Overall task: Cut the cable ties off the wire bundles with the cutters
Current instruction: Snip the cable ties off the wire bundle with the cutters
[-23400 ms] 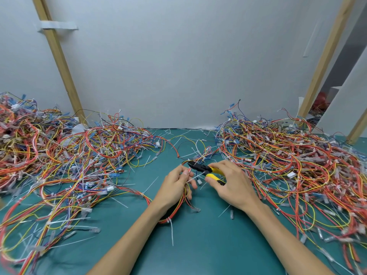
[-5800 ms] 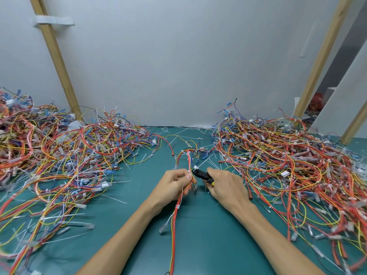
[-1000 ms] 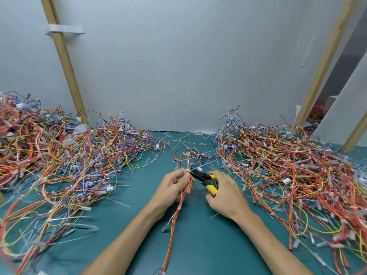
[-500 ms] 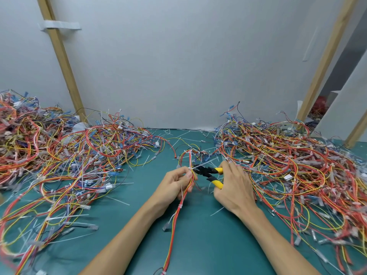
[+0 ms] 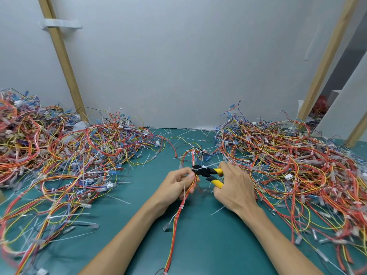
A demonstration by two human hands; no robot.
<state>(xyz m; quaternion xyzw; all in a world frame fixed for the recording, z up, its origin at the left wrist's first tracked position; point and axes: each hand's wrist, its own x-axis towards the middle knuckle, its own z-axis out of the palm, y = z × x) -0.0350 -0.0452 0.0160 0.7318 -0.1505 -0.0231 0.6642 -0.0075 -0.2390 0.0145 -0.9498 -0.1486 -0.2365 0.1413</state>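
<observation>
Trailing toward the viewer across the teal tabletop, a thin bundle of red, orange and yellow wires runs up into the left hand, whose grip is pinched closed round it just left of the black-headed, yellow-handled cutters. The right hand wraps its grip round the handles (which stand apart), and the cutters' tip meets the bundle. Beyond the cutters, tangled heaps of coloured wire lie to the left and right.

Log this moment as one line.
left hand: holds wire bundle | right hand: grips cutters | cutter tips: at white cable tie on bundle
</observation>
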